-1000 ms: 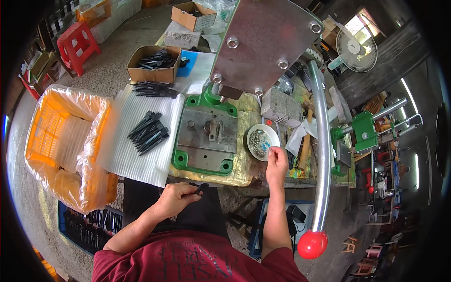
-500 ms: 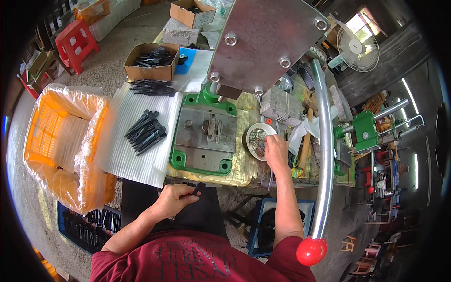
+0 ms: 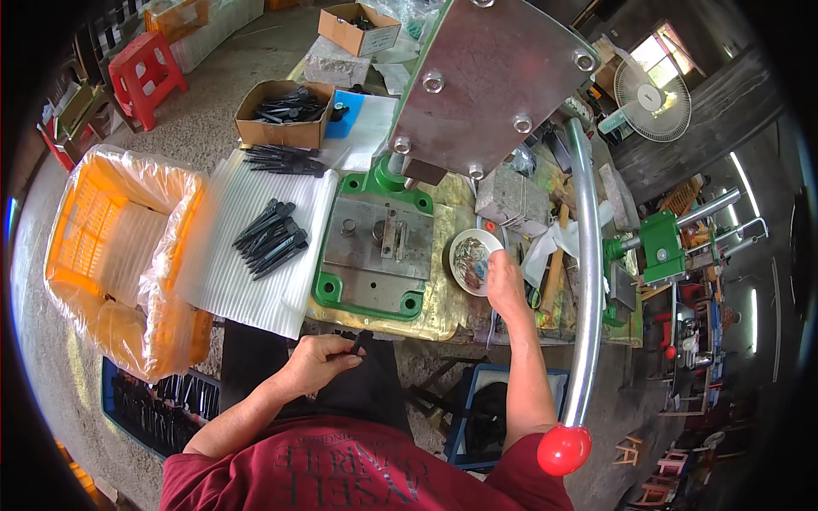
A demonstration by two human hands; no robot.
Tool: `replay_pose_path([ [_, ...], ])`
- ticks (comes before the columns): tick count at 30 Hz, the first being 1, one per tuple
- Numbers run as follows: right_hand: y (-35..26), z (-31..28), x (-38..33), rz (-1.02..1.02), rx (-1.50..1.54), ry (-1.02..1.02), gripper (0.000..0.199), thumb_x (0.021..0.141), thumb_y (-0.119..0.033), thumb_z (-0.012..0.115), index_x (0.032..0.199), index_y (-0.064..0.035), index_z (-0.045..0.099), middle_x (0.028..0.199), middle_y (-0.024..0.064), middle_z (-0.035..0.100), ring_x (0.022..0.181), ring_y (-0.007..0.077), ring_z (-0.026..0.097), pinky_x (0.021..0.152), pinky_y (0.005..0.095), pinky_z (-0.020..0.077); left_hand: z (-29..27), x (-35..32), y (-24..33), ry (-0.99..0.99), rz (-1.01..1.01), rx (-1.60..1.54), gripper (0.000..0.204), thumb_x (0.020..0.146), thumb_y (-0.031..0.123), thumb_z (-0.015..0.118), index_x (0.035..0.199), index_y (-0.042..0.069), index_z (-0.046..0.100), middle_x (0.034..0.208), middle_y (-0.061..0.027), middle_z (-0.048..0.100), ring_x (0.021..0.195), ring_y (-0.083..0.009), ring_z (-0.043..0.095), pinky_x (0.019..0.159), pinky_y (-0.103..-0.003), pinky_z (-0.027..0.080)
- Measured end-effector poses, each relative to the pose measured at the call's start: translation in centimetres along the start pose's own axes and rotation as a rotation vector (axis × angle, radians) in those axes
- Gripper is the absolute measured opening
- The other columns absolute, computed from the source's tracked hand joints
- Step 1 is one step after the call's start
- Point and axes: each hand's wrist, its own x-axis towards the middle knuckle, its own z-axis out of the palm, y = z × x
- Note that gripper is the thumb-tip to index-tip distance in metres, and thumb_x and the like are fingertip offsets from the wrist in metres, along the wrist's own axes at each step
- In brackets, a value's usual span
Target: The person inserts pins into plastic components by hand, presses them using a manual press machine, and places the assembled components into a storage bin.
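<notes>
One left hand (image 3: pixel 317 364), one right hand (image 3: pixel 506 285), one held black piece (image 3: pixel 361 342), one white bowl (image 3: pixel 457 277), two piles of black parts (image 3: pixel 271 241), one white foam sheet (image 3: pixel 204 221), two open cardboard boxes (image 3: pixel 274 134), two green presses (image 3: pixel 328 300), one fan (image 3: pixel 649 98)

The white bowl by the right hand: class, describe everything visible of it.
A round white bowl, smooth-looking; plastic or ceramic, I cannot tell. It sits open side up on the worktop, right of the press base, holding thin, silvery, metal-looking pieces. The right hand covers part of its right edge; whether they touch is unclear.

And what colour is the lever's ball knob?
The ball knob is red, best seen in head view.
</notes>
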Motion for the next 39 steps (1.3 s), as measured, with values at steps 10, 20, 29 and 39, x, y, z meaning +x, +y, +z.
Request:
replay_pose_path([
  [10,-0.9,-1.3,-0.8,0.283,0.820,-0.016,0.006,0.080,0.000,0.045,0.086,-0.0001,0.046,0.072,0.0016,0.049,0.061,0.0078,0.051,0.056,0.0204,0.0395,0.4,0.0,-0.1,-0.002,0.001,-0.067,0.018,0.073,0.008,0.062,0.089,0.000,0.060,0.069,-0.0059,0.058,0.062,-0.0076,0.054,0.057,-0.021,0.044],
  [20,-1.3,-1.5,-1.4,0.305,0.949,-0.048,0.009,0.081,0.000,0.044,0.089,0.0005,0.049,0.077,0.0016,0.051,0.065,0.0077,0.051,0.061,0.0205,0.0402,0.5,-0.3,-0.4,-0.004,-0.006,-0.156,0.018,0.074,0.008,0.060,0.090,-0.001,0.059,0.071,-0.0038,0.058,0.061,-0.0062,0.053,0.056,-0.020,0.044],
  [29,-2.8,-0.7,-2.4,0.336,1.380,0.091,0.014,0.079,0.002,0.046,0.092,-0.0028,0.048,0.077,0.0033,0.052,0.067,0.0122,0.053,0.062,0.0238,0.0415,0.7,-0.2,0.3,-0.028,-0.064,-0.179,0.018,0.076,0.010,0.059,0.091,0.000,0.059,0.066,0.0000,0.056,0.057,-0.0042,0.050,0.052,-0.019,0.043],
  [39,-10.8,-1.4,-4.5,0.306,1.765,0.194,0.020,0.075,0.002,0.053,0.094,-0.0033,0.048,0.075,0.0031,0.054,0.070,0.0151,0.055,0.066,0.0254,0.0424,1.6,1.1,0.6,0.067,0.146,-0.135,0.016,0.072,0.012,0.063,0.085,0.002,0.060,0.062,-0.0017,0.054,0.053,-0.0056,0.047,0.049,-0.022,0.040],
])
